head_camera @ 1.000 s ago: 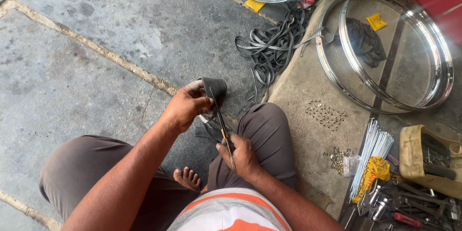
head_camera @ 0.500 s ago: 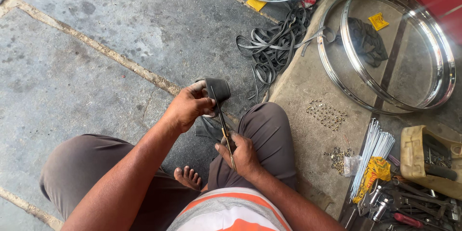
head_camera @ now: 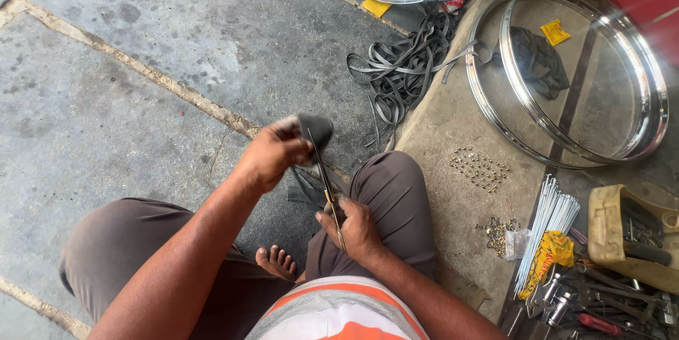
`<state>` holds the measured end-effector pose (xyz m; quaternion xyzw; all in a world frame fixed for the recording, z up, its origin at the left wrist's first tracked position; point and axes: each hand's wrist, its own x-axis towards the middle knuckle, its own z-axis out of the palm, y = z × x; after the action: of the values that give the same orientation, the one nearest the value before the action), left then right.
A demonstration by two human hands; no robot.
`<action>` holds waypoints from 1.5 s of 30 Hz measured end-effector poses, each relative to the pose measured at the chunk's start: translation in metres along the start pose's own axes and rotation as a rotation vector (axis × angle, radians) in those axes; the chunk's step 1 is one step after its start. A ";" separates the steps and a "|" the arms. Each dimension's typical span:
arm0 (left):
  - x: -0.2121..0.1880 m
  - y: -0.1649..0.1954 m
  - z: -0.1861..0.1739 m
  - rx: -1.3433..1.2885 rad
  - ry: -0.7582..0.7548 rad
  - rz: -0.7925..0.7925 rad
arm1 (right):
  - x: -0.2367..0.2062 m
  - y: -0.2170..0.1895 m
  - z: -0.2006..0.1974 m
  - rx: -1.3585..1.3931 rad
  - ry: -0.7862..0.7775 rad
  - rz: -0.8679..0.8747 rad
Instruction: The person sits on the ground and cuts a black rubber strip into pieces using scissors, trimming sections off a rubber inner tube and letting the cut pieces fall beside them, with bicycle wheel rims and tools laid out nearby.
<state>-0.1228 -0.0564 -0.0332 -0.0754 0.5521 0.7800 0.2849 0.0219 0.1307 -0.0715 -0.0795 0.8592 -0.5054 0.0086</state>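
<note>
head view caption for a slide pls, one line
Seated person's left hand holds a dark rubber piece while the right hand works scissors on it, beside shiny wheel rims.

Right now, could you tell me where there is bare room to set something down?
The grey paving left of the left hand lies bare. Inside the chrome rims some slab shows. It is crowded by the spokes, nipples and tool tray.

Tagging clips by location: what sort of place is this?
Most likely a roadside bicycle repair spot, outdoors on stone paving. Signs: bare chrome wheel rims on the ground, a bundle of spokes, a pile of black rubber strips. The left hand holds black rubber; the right hand works scissors.
</note>
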 end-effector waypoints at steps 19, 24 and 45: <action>0.006 -0.007 -0.007 -0.056 0.025 -0.004 | -0.001 0.009 0.002 -0.007 -0.011 0.026; 0.003 -0.007 0.005 -0.013 -0.042 0.057 | 0.001 0.006 0.000 0.014 -0.011 0.036; -0.001 -0.007 0.011 0.062 0.037 -0.012 | 0.002 0.006 0.001 0.039 -0.004 0.071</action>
<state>-0.1158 -0.0449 -0.0342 -0.0842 0.5807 0.7592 0.2817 0.0198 0.1322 -0.0771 -0.0500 0.8514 -0.5212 0.0297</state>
